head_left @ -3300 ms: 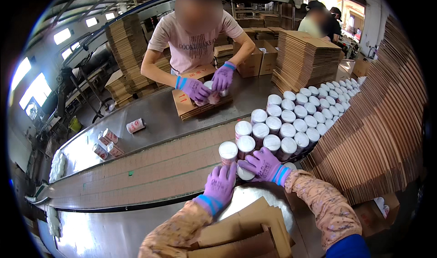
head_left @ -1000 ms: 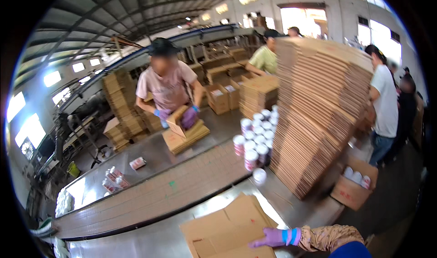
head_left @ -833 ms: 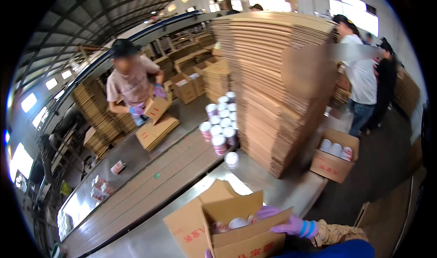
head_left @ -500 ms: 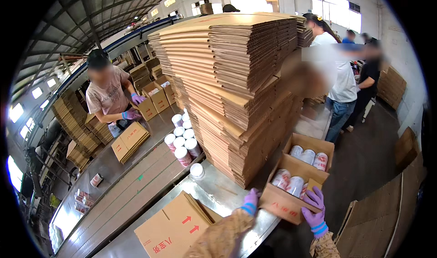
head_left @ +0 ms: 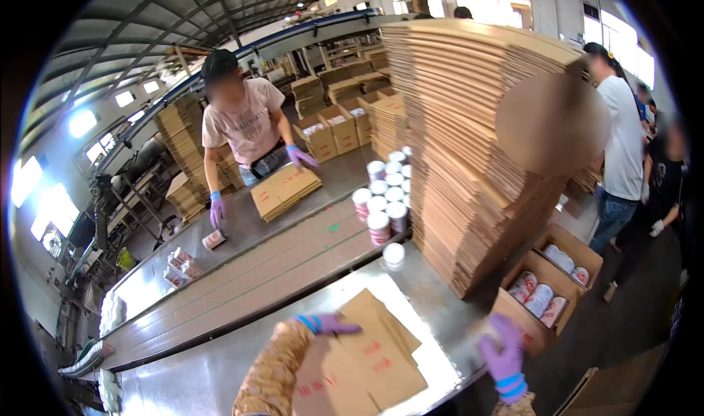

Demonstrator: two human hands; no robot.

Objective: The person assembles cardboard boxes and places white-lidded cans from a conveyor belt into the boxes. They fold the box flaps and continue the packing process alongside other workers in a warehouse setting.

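Rests left hand (head_left: 328, 324), outstretched, on flat cartons (head_left: 352, 376) on the steel table (head_left: 191, 376), printed with two rightward arrows (head_left: 381, 365), long axis unclear; spreads right hand (head_left: 504, 348) beside two boxes (head_left: 534, 337).

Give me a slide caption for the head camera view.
Gloved left hand at flat cardboard, gloved right hand near an open box of cans.

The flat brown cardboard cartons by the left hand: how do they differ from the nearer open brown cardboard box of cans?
The flat cartons are folded down; the nearer open box is opened into shape. The box holds red and white cylindrical cans; the cartons lie too flat to hold any. The cartons are by the purple gloved left hand, the box by the right hand. Both are brown cardboard with red print.
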